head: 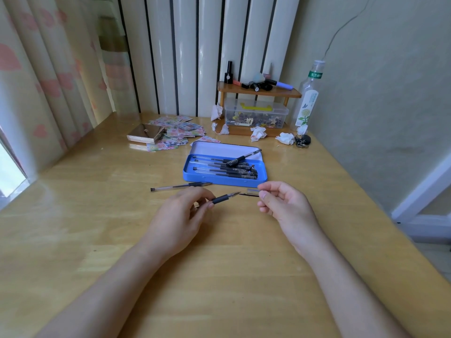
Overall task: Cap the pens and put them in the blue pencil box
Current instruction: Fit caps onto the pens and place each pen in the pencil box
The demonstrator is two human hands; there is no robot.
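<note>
Right now the left hand's [181, 215] fingers [209, 203] are clamped on the black grip of an uncapped pen [225, 197], its tip aimed right. Facing it, the right hand [284, 203] pinches a clear cap [253, 190] between thumb and fingertips, a small gap apart from the tip. One more uncapped pen [180, 186] lies on the wooden surface [219, 276], just in front of the blue pencil box [219, 180]. This box sits open beyond both hands, holding a bundle of capped pens [224, 168], roughly six; they overlap, so an exact count is hard. Farther back lie five or so crumpled tissues [285, 138] and scattered stickers [178, 131].
</note>
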